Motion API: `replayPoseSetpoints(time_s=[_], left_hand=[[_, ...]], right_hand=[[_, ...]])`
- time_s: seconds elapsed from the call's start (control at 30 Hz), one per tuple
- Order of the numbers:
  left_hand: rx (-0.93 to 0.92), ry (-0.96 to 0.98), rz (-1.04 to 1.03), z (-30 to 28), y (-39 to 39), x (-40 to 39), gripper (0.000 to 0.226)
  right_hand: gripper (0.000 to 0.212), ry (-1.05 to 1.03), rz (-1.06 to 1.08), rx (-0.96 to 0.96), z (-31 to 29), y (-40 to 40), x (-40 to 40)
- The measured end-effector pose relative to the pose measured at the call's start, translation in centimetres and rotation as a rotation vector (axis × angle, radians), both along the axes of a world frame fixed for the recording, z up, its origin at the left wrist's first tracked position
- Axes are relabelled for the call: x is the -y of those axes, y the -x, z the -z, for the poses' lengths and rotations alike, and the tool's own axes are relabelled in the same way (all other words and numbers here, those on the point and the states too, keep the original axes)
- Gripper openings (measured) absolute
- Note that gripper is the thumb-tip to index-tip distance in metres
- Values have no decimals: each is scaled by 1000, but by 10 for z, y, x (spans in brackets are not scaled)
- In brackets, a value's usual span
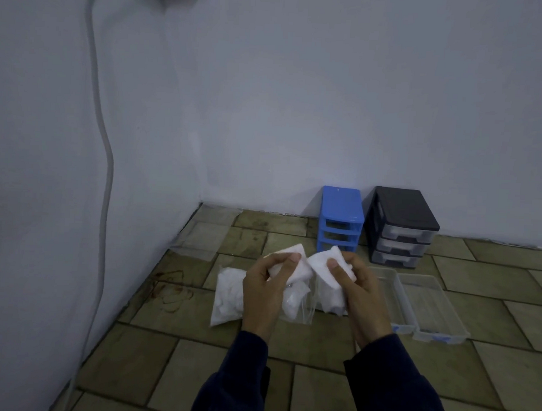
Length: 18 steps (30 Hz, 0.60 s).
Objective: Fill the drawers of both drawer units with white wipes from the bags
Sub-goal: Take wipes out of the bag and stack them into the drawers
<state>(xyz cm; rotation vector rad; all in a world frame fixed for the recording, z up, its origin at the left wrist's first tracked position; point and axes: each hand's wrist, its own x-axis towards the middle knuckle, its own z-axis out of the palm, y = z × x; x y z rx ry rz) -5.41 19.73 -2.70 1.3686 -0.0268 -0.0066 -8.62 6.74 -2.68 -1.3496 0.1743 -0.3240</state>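
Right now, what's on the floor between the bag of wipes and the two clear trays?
In the head view, both hands, left hand and right hand, each gripping white wipes over an opened bag.

Dim, bluish light; soft focus everywhere; the pale painted wall looks grainy, and straight lines bend near the edges.

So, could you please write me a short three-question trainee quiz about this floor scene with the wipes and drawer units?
1. True or false: the blue plastic drawer unit stands left of the black-framed drawer unit.
2. How many clear plastic drawers lie pulled out on the tiled floor?
3. What does each hand grip? A) a bag B) a white wipe C) nothing

Key:
1. True.
2. Two, side by side.
3. B: the left hand and the right hand each grip a white wipe above the clear bags of wipes.
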Motion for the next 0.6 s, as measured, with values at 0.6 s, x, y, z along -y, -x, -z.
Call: replayPoseSetpoints(time_s=[0.6], left_hand=[[46, -19, 82, 2, 2, -6, 29]], right_hand=[[6, 102, -5, -93, -1, 4, 3]])
